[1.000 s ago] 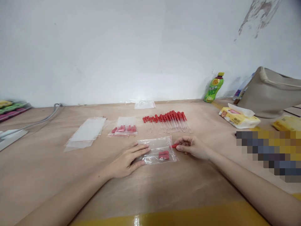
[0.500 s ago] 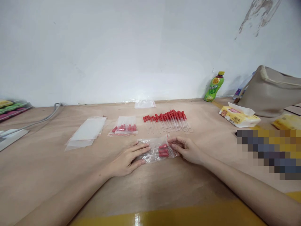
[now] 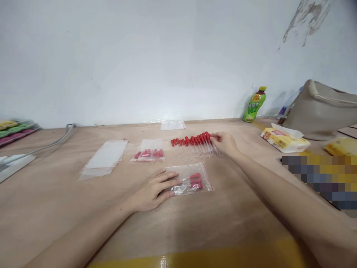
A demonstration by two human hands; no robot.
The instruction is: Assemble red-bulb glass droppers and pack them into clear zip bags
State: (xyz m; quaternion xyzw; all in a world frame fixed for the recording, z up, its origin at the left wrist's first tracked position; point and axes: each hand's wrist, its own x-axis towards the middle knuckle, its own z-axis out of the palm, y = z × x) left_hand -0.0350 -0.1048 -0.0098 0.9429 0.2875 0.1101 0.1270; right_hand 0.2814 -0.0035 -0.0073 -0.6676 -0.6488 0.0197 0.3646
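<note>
A clear zip bag (image 3: pixel 208 182) lies flat on the table before me, with a few red-bulbed glass droppers (image 3: pixel 196 181) inside. My left hand (image 3: pixel 156 190) rests on the bag's left end, fingers stretched out and pressing it down. Behind the bag is a row of loose droppers (image 3: pixel 192 140), red bulbs toward the wall and clear thin tubes toward me. At the right end of that row, my right hand (image 3: pixel 224 142) pinches the bulb of a dropper; its fingers partly hide it.
Left of the row lie filled bags (image 3: pixel 150 149) of droppers and a stack of flat clear bags (image 3: pixel 106 158). Another bag (image 3: pixel 173 125) is by the wall. To the right are a green bottle (image 3: pixel 254 104), a tissue pack (image 3: pixel 284 139) and a grey bag (image 3: pixel 315 115). A cable (image 3: pixel 52 141) runs at left.
My right hand has let go of the bag's open end and moved up to the dropper row. The bag's right end now lies flat. My left hand stays on the bag.
</note>
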